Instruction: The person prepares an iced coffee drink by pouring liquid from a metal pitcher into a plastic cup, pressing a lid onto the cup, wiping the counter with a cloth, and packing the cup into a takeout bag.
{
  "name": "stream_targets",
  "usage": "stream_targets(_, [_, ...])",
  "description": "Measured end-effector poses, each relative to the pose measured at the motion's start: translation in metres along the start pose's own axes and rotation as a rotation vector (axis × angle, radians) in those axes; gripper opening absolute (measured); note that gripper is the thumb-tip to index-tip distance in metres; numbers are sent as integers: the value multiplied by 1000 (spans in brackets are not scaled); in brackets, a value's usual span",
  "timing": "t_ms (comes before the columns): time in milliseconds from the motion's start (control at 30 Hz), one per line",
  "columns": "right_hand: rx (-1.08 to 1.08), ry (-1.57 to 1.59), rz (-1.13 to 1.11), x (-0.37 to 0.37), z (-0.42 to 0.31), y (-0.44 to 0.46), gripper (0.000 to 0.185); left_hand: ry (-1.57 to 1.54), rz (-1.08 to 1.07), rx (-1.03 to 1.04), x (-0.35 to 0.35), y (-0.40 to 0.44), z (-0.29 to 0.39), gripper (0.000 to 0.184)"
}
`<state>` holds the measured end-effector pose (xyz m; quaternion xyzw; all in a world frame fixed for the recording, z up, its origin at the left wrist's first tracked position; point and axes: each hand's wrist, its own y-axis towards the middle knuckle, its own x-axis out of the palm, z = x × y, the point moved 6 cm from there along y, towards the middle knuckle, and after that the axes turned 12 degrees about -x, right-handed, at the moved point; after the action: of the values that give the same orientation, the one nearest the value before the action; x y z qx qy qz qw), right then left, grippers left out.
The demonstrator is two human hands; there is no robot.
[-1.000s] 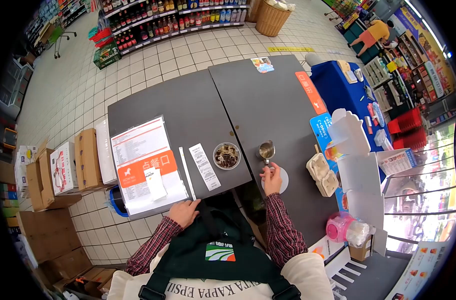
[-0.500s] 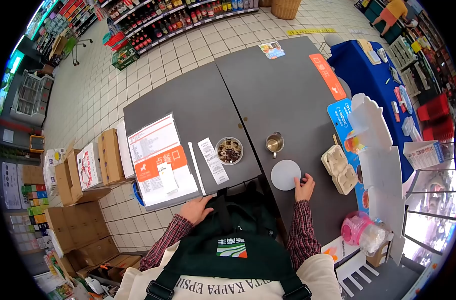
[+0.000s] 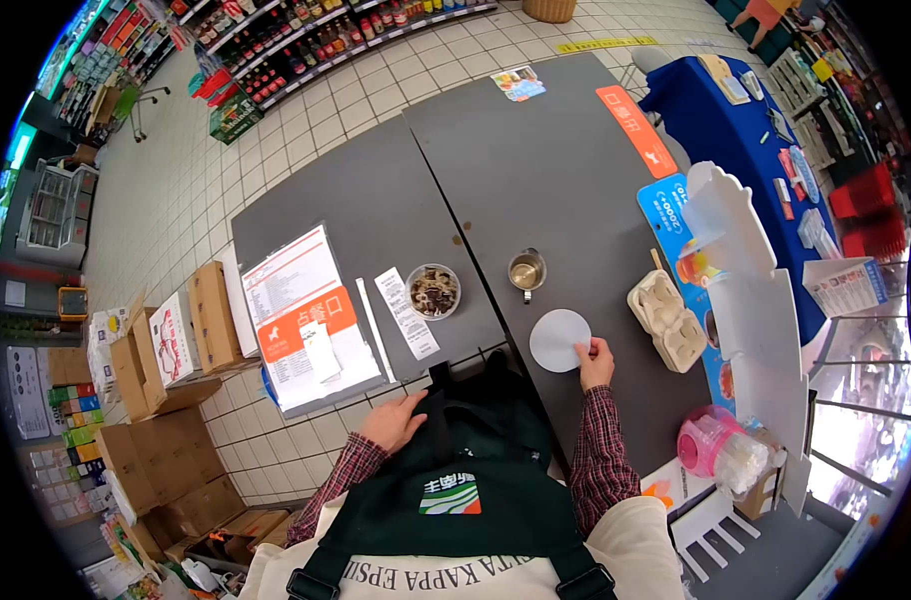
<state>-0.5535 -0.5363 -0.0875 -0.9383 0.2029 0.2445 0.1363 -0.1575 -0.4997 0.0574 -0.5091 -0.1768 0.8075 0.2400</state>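
A flat, pale round disc (image 3: 560,341) lies on the right-hand table, and my right hand (image 3: 596,363) pinches its right edge. My left hand (image 3: 393,421) rests by the near table edge against my dark green apron, fingers stretched out and holding nothing. Beyond the disc stands a small metal cup (image 3: 527,270) with its handle towards me. A clear round bowl (image 3: 434,292) with dark and pale food in it sits left of the cup. Beside that bowl lies a printed paper receipt (image 3: 408,313). To the right of my right hand is a beige molded-pulp cup carrier (image 3: 666,318).
Printed sheets with an orange sign (image 3: 308,318) lie at the left, with a white strip (image 3: 375,330) beside them. A white panel (image 3: 761,310) borders the right side, near a pink and clear plastic container (image 3: 711,445). Cardboard boxes (image 3: 161,455) stack at the left.
My right hand has closed on the edge of the disc, where its fingers were looser before. The whole view has shifted slightly; my left hand stays in place.
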Motion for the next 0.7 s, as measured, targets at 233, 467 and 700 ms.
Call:
stream_targets(233, [136, 33, -4, -6, -5, -12, 25, 32, -51, -31, -12, -1, 9, 44])
stream_targets(467, [-62, -82, 198, -23, 13, -15, 25, 54, -72, 27, -10, 1, 4, 46])
stream_targets(700, [-122, 396, -125, -15, -142, -42, 16, -159, 3, -132, -32, 11, -20, 41])
